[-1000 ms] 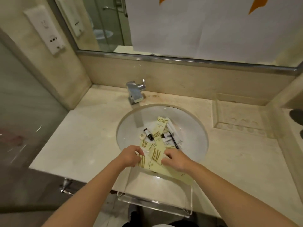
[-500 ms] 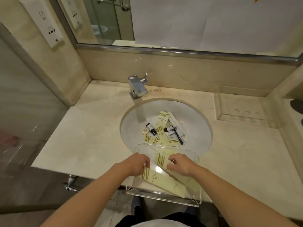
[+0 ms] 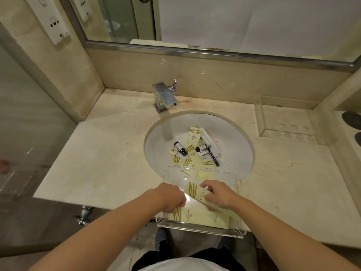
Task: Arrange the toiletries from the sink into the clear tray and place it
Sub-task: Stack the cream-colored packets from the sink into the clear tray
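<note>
Head view: the clear tray (image 3: 201, 228) sits in the lower middle of the frame, straddling the near lip of the sink (image 3: 156, 153), with its near edge jutting past the front of the counter (image 3: 97, 153). The left hand (image 3: 169, 197) has its fingers curled shut on the end of a long cream packet (image 3: 201, 218) lying flat in the tray. The right hand (image 3: 220, 194) pinches a second striped packet (image 3: 196, 190) between thumb and fingers, holding it tilted just above the first.

Most toiletries remain in the basin at the frame's centre: more cream packets (image 3: 194, 136), two small dark-capped bottles (image 3: 180, 147), a round soap (image 3: 172, 151) and a dark razor (image 3: 214, 156) in its wrapper.

The chief risk, as I judge it, is the tray itself. It overhangs the counter edge, and pressing down near that edge while tucking packets in could tip it towards the floor. The packets are light and slick, so the tilted one may slide over its neighbour or off the low wall. The little bottles are round and could roll once laid flat in the tray. The clear walls are hard to see, so a packet could catch on one.
</note>
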